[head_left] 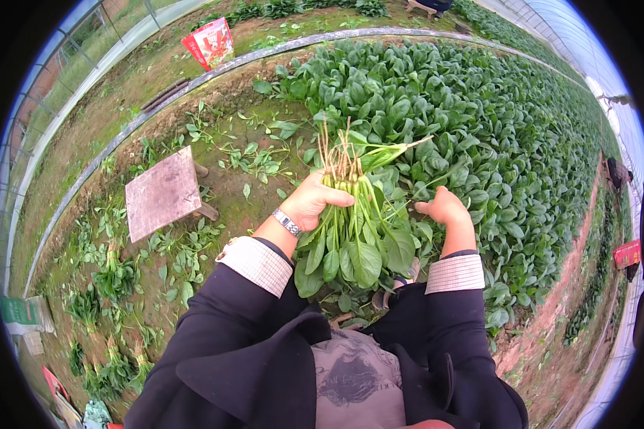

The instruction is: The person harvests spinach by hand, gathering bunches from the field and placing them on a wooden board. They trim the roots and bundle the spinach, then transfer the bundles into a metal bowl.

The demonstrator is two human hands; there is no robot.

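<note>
My left hand (pixel 316 201) is closed around a bunch of spinach (pixel 354 230). Its pale roots point away from me and its broad leaves hang towards my lap. Across the top of the bunch, one spinach plant (pixel 386 155) lies sideways, its root sticking out to the right. My right hand (pixel 444 208) is to the right of the bunch, at the near edge of the growing spinach bed (pixel 461 107). Its fingers are curled, with the thumb towards the bunch; whether they grip a stem is hidden among the leaves.
A low wooden stool (pixel 163 193) stands on the soil to the left. Several tied spinach bunches (pixel 115 279) lie at lower left among loose leaves. Beyond a grey border strip (pixel 279 49) stands a red printed bag (pixel 210 45). Another person (pixel 618 172) is at the far right.
</note>
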